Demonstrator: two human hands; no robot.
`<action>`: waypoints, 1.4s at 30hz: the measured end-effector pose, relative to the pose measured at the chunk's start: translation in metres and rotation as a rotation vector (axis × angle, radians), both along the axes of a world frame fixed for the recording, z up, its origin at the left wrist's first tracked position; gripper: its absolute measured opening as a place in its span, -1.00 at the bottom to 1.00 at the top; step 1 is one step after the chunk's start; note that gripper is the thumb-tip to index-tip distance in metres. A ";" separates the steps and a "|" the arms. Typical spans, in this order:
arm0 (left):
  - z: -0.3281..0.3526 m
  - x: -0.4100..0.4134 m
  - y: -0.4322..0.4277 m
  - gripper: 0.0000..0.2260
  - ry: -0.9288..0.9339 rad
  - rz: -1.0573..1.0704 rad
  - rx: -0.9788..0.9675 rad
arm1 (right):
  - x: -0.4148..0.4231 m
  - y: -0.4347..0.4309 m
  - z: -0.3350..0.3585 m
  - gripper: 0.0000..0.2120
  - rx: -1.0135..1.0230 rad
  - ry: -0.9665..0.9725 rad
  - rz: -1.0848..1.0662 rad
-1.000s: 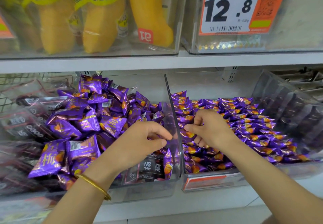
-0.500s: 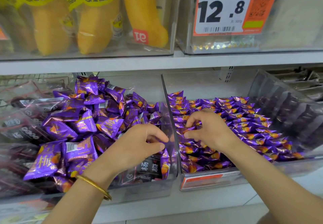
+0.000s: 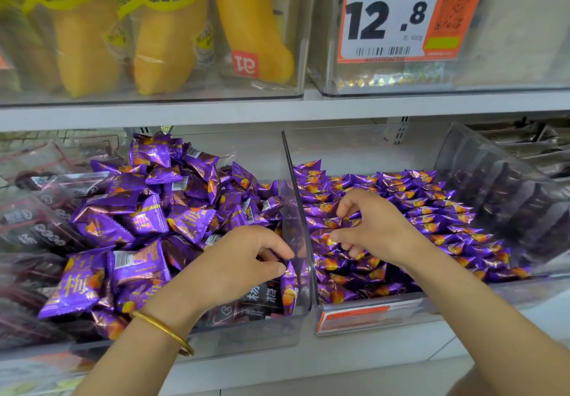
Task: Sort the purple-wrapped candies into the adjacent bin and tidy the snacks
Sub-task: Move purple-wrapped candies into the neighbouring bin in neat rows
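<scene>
Lift the small candy (image 3: 288, 284), pinched in the curled fingers of the left hand (image 3: 240, 260) (low in the left bin (image 3: 246, 343), against its wall), straight over into the right bin (image 3: 370, 315). Use the right hand (image 3: 376, 229), fingers bent, perhaps pinching one, to smooth the rows (image 3: 431, 210)

The left hand (image 3: 237, 267) is sinking toward the bin's front corner, its fingers closing on a small purple candy (image 3: 289, 287); the right hand (image 3: 374, 229) is spreading thumb and forefinger apart.
</scene>
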State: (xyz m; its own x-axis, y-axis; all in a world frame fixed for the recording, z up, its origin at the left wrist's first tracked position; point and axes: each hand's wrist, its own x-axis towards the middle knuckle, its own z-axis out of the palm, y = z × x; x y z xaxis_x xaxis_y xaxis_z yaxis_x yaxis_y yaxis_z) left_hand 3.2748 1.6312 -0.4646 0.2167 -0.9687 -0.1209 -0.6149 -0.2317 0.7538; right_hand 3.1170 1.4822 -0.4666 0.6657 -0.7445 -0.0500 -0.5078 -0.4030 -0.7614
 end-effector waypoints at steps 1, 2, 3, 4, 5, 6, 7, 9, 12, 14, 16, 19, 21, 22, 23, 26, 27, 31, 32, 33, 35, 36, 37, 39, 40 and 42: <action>0.000 0.000 0.000 -0.79 -0.020 -0.011 0.002 | -0.002 0.000 0.002 -0.75 0.002 0.004 -0.001; 0.000 0.000 0.000 -0.80 -0.042 -0.023 0.004 | -0.003 0.000 0.004 -0.74 0.000 0.008 -0.003; 0.000 -0.001 -0.001 -0.83 -0.064 -0.033 0.009 | -0.004 0.000 0.004 -0.74 -0.005 0.011 -0.006; 0.000 -0.001 -0.001 -0.85 -0.081 -0.040 0.009 | -0.004 0.000 0.005 -0.74 -0.011 0.015 -0.009; -0.001 -0.001 -0.002 -0.87 -0.091 -0.044 0.006 | -0.004 0.000 0.005 -0.74 -0.016 0.021 -0.012; -0.001 -0.002 -0.002 -0.88 -0.092 -0.045 -0.002 | -0.004 0.000 0.004 -0.73 -0.021 0.029 -0.015; -0.001 -0.002 -0.003 -0.91 -0.088 -0.043 -0.013 | -0.005 0.000 0.004 -0.73 -0.027 0.036 -0.016; -0.003 -0.005 -0.004 -0.95 -0.076 -0.034 -0.037 | -0.005 -0.001 0.004 -0.73 -0.044 0.036 -0.019; -0.003 -0.006 -0.004 -0.98 -0.079 -0.020 -0.064 | -0.007 -0.004 0.005 -0.77 -0.091 0.016 -0.034; 0.000 -0.004 -0.003 -0.96 -0.057 0.005 -0.086 | -0.007 -0.005 0.005 -0.79 -0.124 0.003 -0.048; 0.005 0.001 -0.002 -0.93 -0.016 0.044 -0.126 | -0.008 -0.005 0.006 -0.79 -0.103 -0.004 -0.038; 0.012 0.008 0.003 -0.89 0.058 0.131 -0.199 | -0.008 -0.001 0.009 -0.74 -0.012 -0.012 0.027; 0.015 0.013 0.006 -0.88 0.084 0.171 -0.226 | -0.006 0.001 0.007 -0.73 -0.077 0.028 0.066; 0.015 0.014 0.007 -0.88 0.093 0.183 -0.231 | -0.004 0.002 0.005 -0.74 -0.150 0.058 0.072; 0.016 0.014 0.008 -0.88 0.101 0.193 -0.237 | -0.001 0.003 0.002 -0.75 -0.216 0.075 0.071; 0.016 0.012 0.008 -0.89 0.112 0.205 -0.257 | 0.003 0.000 -0.004 -0.83 -0.272 0.060 0.060; 0.016 0.011 0.008 -0.89 0.117 0.204 -0.257 | 0.004 -0.002 -0.004 -0.87 -0.259 0.040 0.049; 0.015 0.012 0.008 -0.90 0.129 0.211 -0.262 | 0.006 -0.007 -0.004 -0.94 -0.148 -0.032 0.005; 0.015 0.013 0.007 -0.89 0.134 0.220 -0.264 | 0.008 -0.007 -0.005 -0.94 -0.138 -0.022 0.014; 0.014 0.013 0.007 -0.89 0.141 0.228 -0.266 | 0.009 -0.005 -0.008 -0.94 -0.137 -0.009 0.024; 0.014 0.014 0.007 -0.89 0.156 0.241 -0.269 | 0.010 -0.004 -0.010 -0.93 -0.146 0.008 0.023; 0.013 0.014 0.007 -0.90 0.165 0.249 -0.271 | 0.009 -0.004 -0.010 -0.93 -0.151 0.008 0.017; 0.013 0.015 0.007 -0.90 0.180 0.259 -0.274 | 0.007 -0.004 -0.009 -0.92 -0.153 0.005 0.011; 0.013 0.015 0.006 -0.89 0.214 0.280 -0.281 | 0.004 -0.004 -0.006 -0.88 -0.150 0.003 0.005; 0.013 0.015 0.006 -0.89 0.228 0.289 -0.284 | 0.002 -0.004 -0.004 -0.87 -0.152 0.008 0.005; 0.013 0.015 0.006 -0.88 0.237 0.298 -0.292 | 0.001 -0.003 -0.001 -0.84 -0.160 0.019 0.007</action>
State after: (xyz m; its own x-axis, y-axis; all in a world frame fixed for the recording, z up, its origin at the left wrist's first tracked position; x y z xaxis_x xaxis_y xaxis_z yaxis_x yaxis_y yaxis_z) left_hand 3.2903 1.6374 -0.4517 0.4893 -0.8695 0.0673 -0.3571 -0.1293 0.9251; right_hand 3.1179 1.4791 -0.4675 0.6712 -0.7391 0.0566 -0.5178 -0.5222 -0.6776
